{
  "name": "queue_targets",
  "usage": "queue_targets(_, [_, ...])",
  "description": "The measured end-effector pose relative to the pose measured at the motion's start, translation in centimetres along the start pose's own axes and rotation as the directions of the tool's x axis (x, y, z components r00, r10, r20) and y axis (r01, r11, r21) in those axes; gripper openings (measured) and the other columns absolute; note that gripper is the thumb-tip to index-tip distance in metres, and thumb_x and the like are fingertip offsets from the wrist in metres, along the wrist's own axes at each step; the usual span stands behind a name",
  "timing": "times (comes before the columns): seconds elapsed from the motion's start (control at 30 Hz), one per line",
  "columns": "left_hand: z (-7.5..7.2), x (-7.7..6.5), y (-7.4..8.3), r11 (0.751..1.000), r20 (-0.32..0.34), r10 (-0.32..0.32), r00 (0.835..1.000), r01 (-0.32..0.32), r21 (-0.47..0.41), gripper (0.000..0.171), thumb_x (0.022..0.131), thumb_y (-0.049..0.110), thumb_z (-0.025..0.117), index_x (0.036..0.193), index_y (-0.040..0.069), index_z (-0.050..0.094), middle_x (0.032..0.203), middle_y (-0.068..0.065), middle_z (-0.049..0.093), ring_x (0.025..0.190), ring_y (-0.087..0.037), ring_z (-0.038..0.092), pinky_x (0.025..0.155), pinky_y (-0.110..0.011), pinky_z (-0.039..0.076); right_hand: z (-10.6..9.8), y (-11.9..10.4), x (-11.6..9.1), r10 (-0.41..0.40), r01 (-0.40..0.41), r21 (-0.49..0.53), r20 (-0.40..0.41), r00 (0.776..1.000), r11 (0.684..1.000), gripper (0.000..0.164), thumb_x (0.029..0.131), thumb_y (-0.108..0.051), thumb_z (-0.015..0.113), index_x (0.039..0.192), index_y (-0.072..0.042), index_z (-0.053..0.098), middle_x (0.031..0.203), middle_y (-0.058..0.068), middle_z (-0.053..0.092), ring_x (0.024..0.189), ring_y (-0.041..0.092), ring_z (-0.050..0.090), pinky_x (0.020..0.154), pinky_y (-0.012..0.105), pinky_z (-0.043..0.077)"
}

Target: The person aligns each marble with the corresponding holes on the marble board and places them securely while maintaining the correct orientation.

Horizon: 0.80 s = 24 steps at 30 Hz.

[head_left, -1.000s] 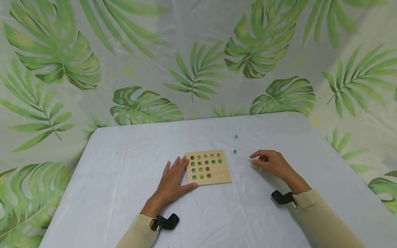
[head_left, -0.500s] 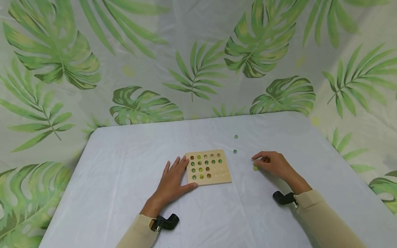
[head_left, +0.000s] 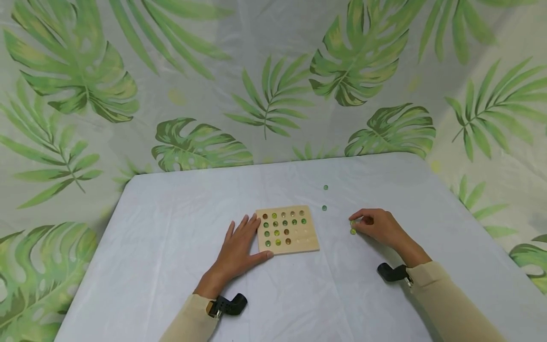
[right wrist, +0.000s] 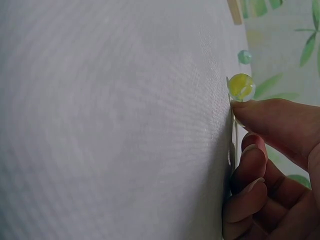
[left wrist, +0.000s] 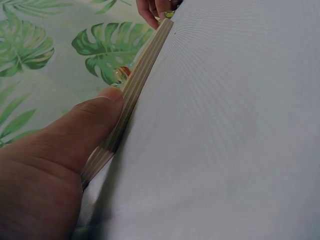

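A light wooden board (head_left: 306,241) with dimples lies mid-table, several green, yellow, brown and clear marbles seated in it. My left hand (head_left: 238,249) rests at its left side, fingers spread and fairly straight over the edge, thumb along the near edge; the left wrist view shows the thumb (left wrist: 95,117) against the board's side (left wrist: 142,75). To the right of the board, my right hand (head_left: 378,229) pinches a yellow-green marble (head_left: 352,222) between thumb and index finger. Another yellow marble (right wrist: 241,87) lies on the cloth right by the thumb tip.
Two loose green marbles (head_left: 324,208) lie on the white-covered table (head_left: 171,228) behind and right of the board. A leaf-print cloth (head_left: 273,95) hangs behind the table. Each wrist wears a black camera (head_left: 232,304).
My right hand has shifted slightly right, and a yellow-green marble now shows between its thumb and index finger, with the other one uncovered below. My left hand and the board stay put.
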<state>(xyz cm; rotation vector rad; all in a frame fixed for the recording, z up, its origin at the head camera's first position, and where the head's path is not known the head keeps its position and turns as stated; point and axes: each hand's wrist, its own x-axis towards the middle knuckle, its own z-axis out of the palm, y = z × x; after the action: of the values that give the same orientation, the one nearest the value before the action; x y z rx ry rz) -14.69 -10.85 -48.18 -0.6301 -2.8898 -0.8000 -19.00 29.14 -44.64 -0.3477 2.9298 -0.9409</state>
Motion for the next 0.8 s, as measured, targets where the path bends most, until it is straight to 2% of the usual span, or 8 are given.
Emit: queue_targets(0.8, [-0.21, 0.03, 0.27, 1.0, -0.002, -0.004, 1.0, 0.004, -0.008, 0.095, 0.081, 0.06, 0.067, 0.152, 0.008, 0.03, 0.158, -0.006, 0.025, 0.147, -0.025, 0.016, 0.118, -0.048, 0.003, -0.06, -0.32, 0.54, -0.002, 0.002, 0.019, -0.006, 1.0, 1.0, 0.018, 0.085, -0.021, 0.075, 0.101, -0.014, 0.074, 0.074, -0.001, 0.061, 0.066, 0.017, 0.05, 0.054, 0.027, 0.042])
